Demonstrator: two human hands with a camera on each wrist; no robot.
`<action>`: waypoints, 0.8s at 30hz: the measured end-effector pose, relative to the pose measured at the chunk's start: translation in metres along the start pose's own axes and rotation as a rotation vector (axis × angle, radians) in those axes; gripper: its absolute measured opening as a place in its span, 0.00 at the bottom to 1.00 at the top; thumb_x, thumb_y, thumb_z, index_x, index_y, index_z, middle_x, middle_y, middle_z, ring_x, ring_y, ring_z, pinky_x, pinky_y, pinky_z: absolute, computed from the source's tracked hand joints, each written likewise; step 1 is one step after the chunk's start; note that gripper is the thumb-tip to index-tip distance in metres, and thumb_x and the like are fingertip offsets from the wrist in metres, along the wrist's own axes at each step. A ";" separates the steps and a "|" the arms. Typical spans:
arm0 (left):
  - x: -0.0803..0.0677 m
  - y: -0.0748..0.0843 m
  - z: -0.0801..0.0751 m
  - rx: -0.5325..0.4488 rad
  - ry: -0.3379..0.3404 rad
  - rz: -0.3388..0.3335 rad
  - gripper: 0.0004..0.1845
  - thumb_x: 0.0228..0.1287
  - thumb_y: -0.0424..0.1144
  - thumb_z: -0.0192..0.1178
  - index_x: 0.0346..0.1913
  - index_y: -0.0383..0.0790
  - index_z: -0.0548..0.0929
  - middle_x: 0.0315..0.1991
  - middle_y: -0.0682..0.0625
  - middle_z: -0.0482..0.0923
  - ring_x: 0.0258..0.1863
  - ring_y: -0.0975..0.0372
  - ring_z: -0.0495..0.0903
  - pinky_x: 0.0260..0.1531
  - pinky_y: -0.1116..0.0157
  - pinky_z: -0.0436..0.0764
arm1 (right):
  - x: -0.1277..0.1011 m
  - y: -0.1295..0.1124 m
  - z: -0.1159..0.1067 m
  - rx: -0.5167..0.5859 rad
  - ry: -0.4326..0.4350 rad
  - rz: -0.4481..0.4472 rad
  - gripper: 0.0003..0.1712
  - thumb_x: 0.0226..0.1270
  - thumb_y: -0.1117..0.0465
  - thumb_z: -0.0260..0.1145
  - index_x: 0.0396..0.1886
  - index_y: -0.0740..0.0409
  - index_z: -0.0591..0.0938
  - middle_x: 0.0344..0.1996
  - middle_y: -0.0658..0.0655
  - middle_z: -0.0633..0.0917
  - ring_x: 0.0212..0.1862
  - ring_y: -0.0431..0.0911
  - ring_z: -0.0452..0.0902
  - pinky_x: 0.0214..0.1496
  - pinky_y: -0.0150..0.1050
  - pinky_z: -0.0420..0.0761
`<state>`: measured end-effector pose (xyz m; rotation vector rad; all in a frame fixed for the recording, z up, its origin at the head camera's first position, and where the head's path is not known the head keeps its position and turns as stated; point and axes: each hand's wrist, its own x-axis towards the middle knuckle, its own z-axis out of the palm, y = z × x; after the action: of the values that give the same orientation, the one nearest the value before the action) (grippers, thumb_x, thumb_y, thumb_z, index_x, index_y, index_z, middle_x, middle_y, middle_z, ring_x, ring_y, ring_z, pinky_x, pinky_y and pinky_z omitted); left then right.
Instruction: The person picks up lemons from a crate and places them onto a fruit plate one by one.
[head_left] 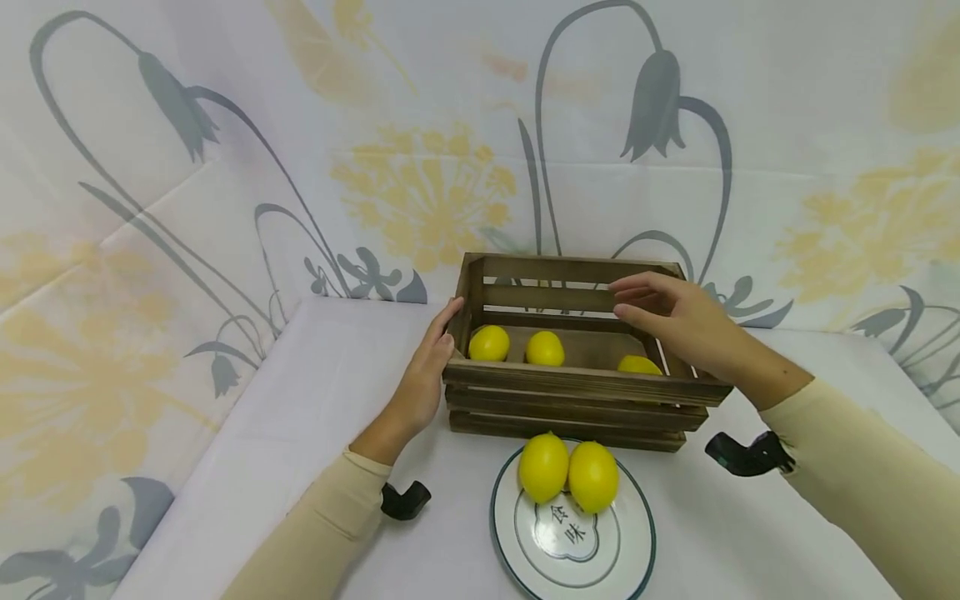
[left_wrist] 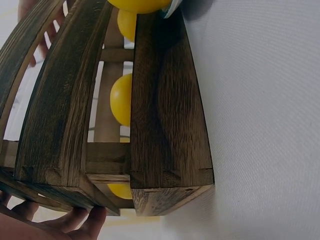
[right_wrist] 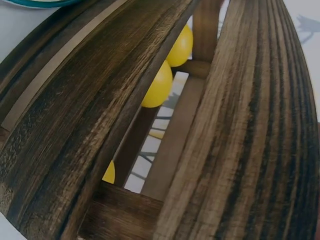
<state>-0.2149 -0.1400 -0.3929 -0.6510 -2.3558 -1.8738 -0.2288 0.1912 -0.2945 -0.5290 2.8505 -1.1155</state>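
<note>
A dark wooden slatted crate [head_left: 570, 392] stands mid-table with three lemons inside it [head_left: 489, 342] [head_left: 544, 348] [head_left: 639, 365]. My left hand [head_left: 442, 333] rests flat against the crate's left end, fingers straight. Its fingertips [left_wrist: 75, 225] show below the crate [left_wrist: 165, 115] in the left wrist view. My right hand [head_left: 637, 300] hovers over the crate's right half near the back slat, fingers relaxed and holding nothing. In front of the crate, a white plate [head_left: 600, 567] with a green rim carries two lemons [head_left: 543, 467] [head_left: 593, 476]. The right wrist view shows crate slats [right_wrist: 250, 125] and a lemon [right_wrist: 159, 86].
A white cloth [head_left: 322, 392] covers the table, and a floral cloth backdrop [head_left: 420, 192] hangs close behind and to the left. Black wrist mounts [head_left: 405, 500] [head_left: 746, 454] sit low beside each forearm. The plate touches the crate's front.
</note>
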 end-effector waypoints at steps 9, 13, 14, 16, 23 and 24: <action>-0.001 0.000 0.002 0.022 0.005 0.027 0.28 0.82 0.46 0.29 0.80 0.51 0.49 0.82 0.52 0.43 0.81 0.56 0.40 0.78 0.43 0.43 | 0.006 0.007 0.002 -0.009 -0.042 0.039 0.27 0.75 0.44 0.58 0.67 0.51 0.75 0.59 0.59 0.82 0.56 0.54 0.80 0.56 0.48 0.81; -0.003 -0.002 0.000 0.011 0.017 0.032 0.28 0.82 0.47 0.29 0.80 0.52 0.50 0.81 0.54 0.43 0.81 0.58 0.41 0.78 0.44 0.43 | 0.010 0.008 0.005 0.004 -0.057 0.023 0.26 0.76 0.45 0.58 0.67 0.51 0.75 0.60 0.59 0.81 0.56 0.52 0.79 0.55 0.45 0.81; -0.003 -0.002 -0.001 0.006 0.016 0.033 0.28 0.82 0.47 0.29 0.80 0.52 0.50 0.81 0.54 0.43 0.81 0.58 0.40 0.78 0.44 0.43 | 0.011 0.008 0.005 0.018 -0.064 0.026 0.26 0.76 0.46 0.58 0.67 0.52 0.75 0.61 0.60 0.81 0.57 0.52 0.79 0.56 0.47 0.81; -0.004 -0.004 0.000 -0.007 0.011 0.034 0.28 0.82 0.47 0.29 0.80 0.52 0.50 0.82 0.54 0.43 0.81 0.58 0.40 0.78 0.44 0.42 | 0.013 0.009 0.005 0.043 -0.077 0.037 0.27 0.76 0.46 0.57 0.67 0.52 0.75 0.62 0.60 0.80 0.58 0.53 0.78 0.57 0.48 0.82; -0.003 -0.005 0.002 -0.014 0.004 0.037 0.28 0.81 0.48 0.29 0.80 0.52 0.50 0.82 0.54 0.42 0.81 0.58 0.40 0.78 0.44 0.42 | 0.020 0.012 0.008 0.035 -0.097 0.050 0.29 0.77 0.45 0.56 0.68 0.56 0.73 0.64 0.63 0.77 0.59 0.56 0.78 0.58 0.53 0.81; -0.004 -0.005 0.002 -0.013 0.006 0.036 0.28 0.81 0.48 0.29 0.80 0.52 0.50 0.82 0.54 0.42 0.81 0.58 0.40 0.78 0.44 0.42 | 0.022 0.012 0.009 0.031 -0.102 0.054 0.29 0.77 0.45 0.56 0.68 0.56 0.73 0.64 0.63 0.77 0.59 0.57 0.79 0.59 0.54 0.81</action>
<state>-0.2130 -0.1400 -0.3996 -0.6838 -2.3139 -1.8758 -0.2514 0.1860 -0.3073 -0.4899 2.7390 -1.0894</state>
